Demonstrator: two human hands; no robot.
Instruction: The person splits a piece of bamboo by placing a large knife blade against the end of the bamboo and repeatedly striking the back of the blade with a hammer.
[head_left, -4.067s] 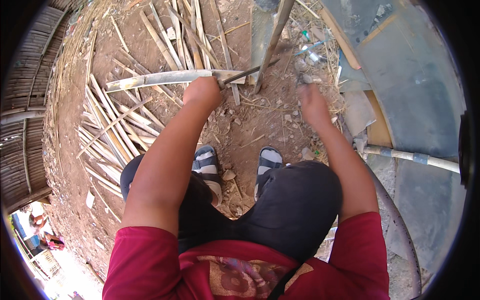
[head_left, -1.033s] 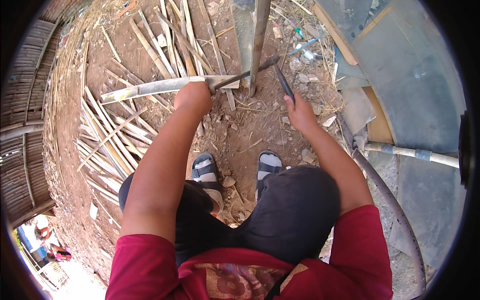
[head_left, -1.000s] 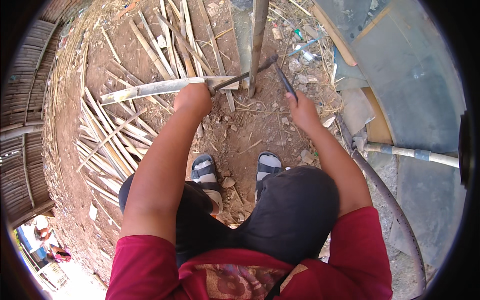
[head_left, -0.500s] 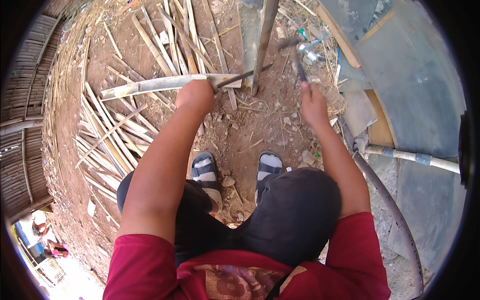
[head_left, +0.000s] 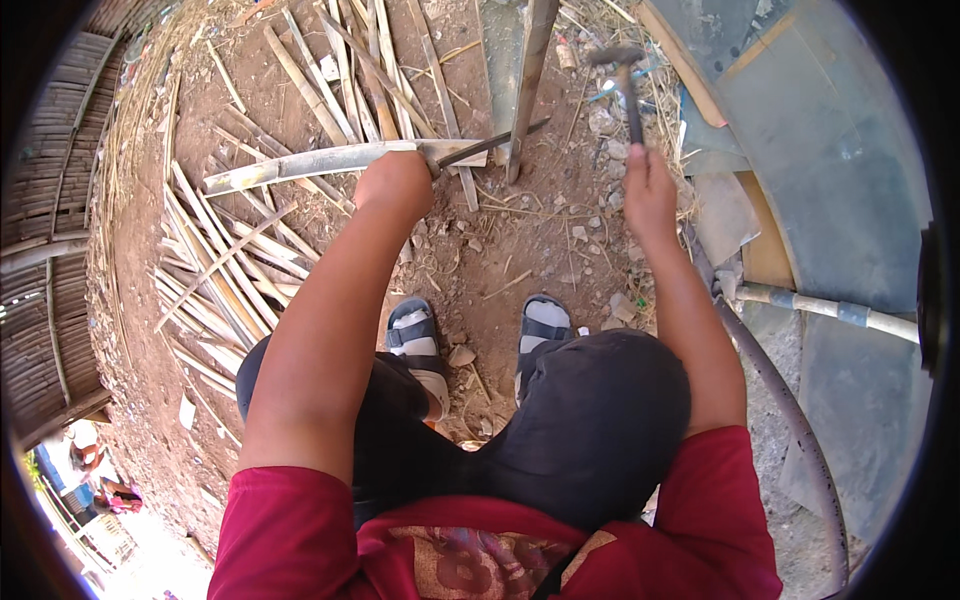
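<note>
1. Nearest us, both sandals (head_left: 415, 335) sit below the upright (head_left: 530, 85), one to its left, the other just to its right, with a black knee (head_left: 620, 400) in front. By the look of it, the step in hand is hammering a knife against that upright.

2. On to the left hand (head_left: 395, 185), left of the upright: fingers curled tight round the handle of the knife (head_left: 470, 152). The pale slat (head_left: 300, 167) passes behind this fist; whether they touch, I can't tell.

3. Over to the right hand (head_left: 652, 195), right of the upright: fingers wrapped round the hammer (head_left: 631, 100), head up and well apart from the knife. The next move, I'd judge, calls for a blow on the bit of blade poking out right of the upright, with the left fist steady.

4. And here's the key meeting: the knife crosses the upright near its foot, tip showing just past it. How deep it bites, if at all, can't be told. So the upright stands ahead of and between the two hands, slightly tilted, foot apparently on the dirt, top out of view.

5. Farther out: strips (head_left: 240, 255) heaped left of the upright, a grey board (head_left: 500, 60) close on its left, grey sheets (head_left: 820, 120) well to its right.
</note>
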